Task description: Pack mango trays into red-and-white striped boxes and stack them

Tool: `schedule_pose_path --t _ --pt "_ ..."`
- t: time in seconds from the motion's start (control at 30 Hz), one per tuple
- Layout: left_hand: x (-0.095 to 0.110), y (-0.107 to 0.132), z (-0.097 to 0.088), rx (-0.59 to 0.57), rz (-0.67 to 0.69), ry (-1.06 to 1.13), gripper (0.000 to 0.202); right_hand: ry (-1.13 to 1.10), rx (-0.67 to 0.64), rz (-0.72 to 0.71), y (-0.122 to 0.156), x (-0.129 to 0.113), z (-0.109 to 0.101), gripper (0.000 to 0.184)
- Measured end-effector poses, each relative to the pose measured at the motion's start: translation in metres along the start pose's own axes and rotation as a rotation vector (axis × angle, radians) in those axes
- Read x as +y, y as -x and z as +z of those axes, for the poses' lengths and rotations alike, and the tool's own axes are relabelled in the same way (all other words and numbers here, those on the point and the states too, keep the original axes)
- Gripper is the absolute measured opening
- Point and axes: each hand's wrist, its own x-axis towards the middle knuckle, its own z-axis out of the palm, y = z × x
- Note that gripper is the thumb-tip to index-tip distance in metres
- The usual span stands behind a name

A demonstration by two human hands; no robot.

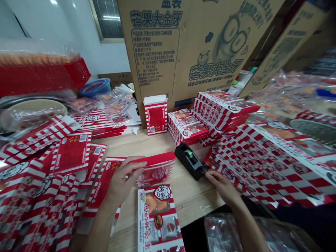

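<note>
My left hand grips a red-and-white striped carton with a clear window, which stands on its long edge. Its fingers reach over the left end of the carton. My right hand is at the near end of a black tape dispenser with a green-looking roll. The thumb and fingers pinch together against that end; any tape between them is too small to make out. Just in front of the upright carton lies another windowed carton, face up, with food-like pieces showing.
Stacked cartons fill the right, with further stacks behind the dispenser. One carton stands upright against a large cardboard box. Loose cartons crowd the left. Clear-wrapped packets lie below my right forearm.
</note>
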Motion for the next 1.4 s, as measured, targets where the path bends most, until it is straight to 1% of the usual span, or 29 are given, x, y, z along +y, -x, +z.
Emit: schedule_pose_path --t 0.1,0.17,0.23,0.27,0.33,0.37,0.4,0.43,0.47,0.5,0.57,0.6,0.67,0.7,0.77,0.83,0.87,0.93,1.0,1.07,1.1,1.13,1.17,1.2,1.23,1.3,1.33,1.37,1.4 --pt "0.000 -0.001 -0.001 0.002 -0.005 -0.010 0.016 0.009 0.134 -0.006 0.002 0.014 0.009 0.033" --pt "0.001 0.000 -0.001 0.006 -0.010 -0.011 0.014 0.006 0.212 -0.008 0.003 0.017 0.010 0.031" --pt "0.002 0.001 0.001 0.021 -0.016 -0.009 0.013 -0.017 0.269 -0.004 0.008 0.011 0.008 0.029" --pt "0.003 0.002 0.002 0.031 -0.017 -0.009 0.012 -0.038 0.284 -0.002 0.014 0.004 0.009 0.028" --pt "0.005 0.004 0.006 0.051 -0.003 -0.015 0.013 -0.087 0.291 -0.009 0.030 -0.018 0.016 0.024" --pt "0.006 0.004 0.009 0.057 0.008 -0.022 0.013 -0.127 0.271 -0.018 0.040 -0.034 0.024 0.024" --pt "0.007 0.005 0.013 0.061 0.020 -0.027 0.014 -0.170 0.244 -0.033 0.051 -0.051 0.035 0.029" --pt "0.008 0.005 0.017 0.061 0.031 -0.031 0.015 -0.224 0.190 -0.044 0.060 -0.070 0.047 0.043" --pt "0.009 0.006 0.021 0.059 0.035 -0.035 0.015 -0.366 0.093 -0.056 0.067 -0.089 0.061 0.061" --pt "0.009 0.006 0.025 0.056 0.034 -0.041 0.016 -0.485 0.034 -0.075 0.073 -0.107 0.076 0.073" --pt "0.011 0.008 0.029 0.037 0.016 -0.059 0.017 -0.622 -0.017 -0.099 0.075 -0.136 0.102 0.087" --pt "0.012 0.008 0.029 0.025 0.006 -0.072 0.017 -0.648 -0.021 -0.078 0.073 -0.146 0.112 0.092" --pt "0.016 0.006 0.026 -0.021 0.009 -0.106 0.018 -0.665 0.000 -0.021 0.066 -0.156 0.124 0.097" --pt "0.019 0.005 0.023 -0.068 0.021 -0.134 0.019 -0.664 0.014 0.003 0.062 -0.158 0.127 0.097" --pt "0.027 -0.002 0.016 -0.199 0.066 -0.238 0.028 -0.660 0.024 0.009 0.056 -0.154 0.130 0.096" --pt "0.032 -0.013 0.012 -0.329 0.121 -0.392 0.040 -0.643 0.010 -0.020 0.053 -0.144 0.132 0.092" --pt "0.034 -0.018 0.011 -0.374 0.144 -0.468 0.044 -0.626 0.000 -0.033 0.052 -0.136 0.133 0.089" --pt "0.035 -0.028 0.010 -0.421 0.173 -0.564 0.044 -0.546 -0.007 -0.056 0.050 -0.118 0.134 0.079" --pt "0.037 -0.030 0.007 -0.432 0.183 -0.557 0.041 -0.424 0.031 -0.098 0.044 -0.098 0.130 0.058" --pt "0.042 -0.019 0.001 -0.421 0.189 -0.484 0.043 -0.342 0.108 -0.151 0.034 -0.085 0.117 0.036" --pt "0.046 -0.008 -0.004 -0.427 0.183 -0.440 0.046 -0.325 0.159 -0.177 0.026 -0.083 0.108 0.030" --pt "0.051 0.004 -0.009 -0.453 0.172 -0.396 0.051 -0.321 0.203 -0.196 0.015 -0.085 0.100 0.028" --pt "0.056 0.018 -0.013 -0.508 0.137 -0.353 0.057 -0.319 0.239 -0.212 0.003 -0.089 0.092 0.029" --pt "0.059 0.032 -0.017 -0.592 0.107 -0.303 0.061 -0.302 0.262 -0.233 -0.013 -0.097 0.086 0.030" --pt "0.061 0.045 -0.018 -0.690 0.067 -0.252 0.059 -0.292 0.247 -0.244 -0.030 -0.106 0.084 0.032" --pt "0.059 0.061 -0.013 -0.834 -0.012 -0.173 0.049 -0.287 0.181 -0.246 -0.071 -0.129 0.089 0.034" --pt "0.055 0.065 -0.006 -0.866 -0.061 -0.163 0.047 -0.291 0.143 -0.232 -0.093 -0.141 0.096 0.038" --pt "0.050 0.066 0.003 -0.861 -0.119 -0.178 0.047 -0.299 0.108 -0.212 -0.114 -0.152 0.106 0.041" --pt "0.042 0.065 0.013 -0.827 -0.189 -0.214 0.052 -0.307 0.078 -0.184 -0.134 -0.162 0.116 0.044"
